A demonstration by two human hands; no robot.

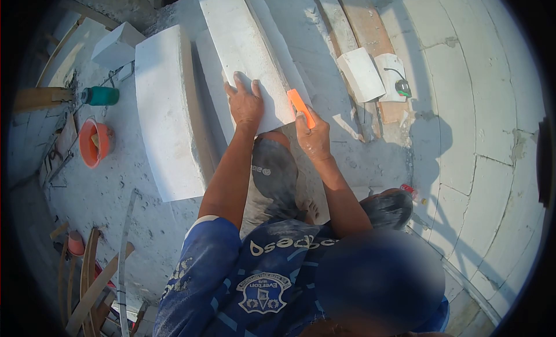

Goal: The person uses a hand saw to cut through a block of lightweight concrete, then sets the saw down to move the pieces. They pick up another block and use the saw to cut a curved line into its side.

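Observation:
My left hand [245,107] lies flat with spread fingers on the near end of a long white slab [246,53]. In my right hand [314,137] is an orange tool [301,108], gripped at its near end and held against the slab's right edge. The tool's working part is too small to tell. Beside it on the left rests a second, wide white slab [168,117] with a rough right side. My knee is just below the near end of the first slab.
A red bucket [95,143] and a green bottle [101,96] stand at the left. Two small white pieces [361,74] lie on boards at the upper right, with a black-and-green object [402,88]. Curved wooden strips [90,279] lean at the lower left.

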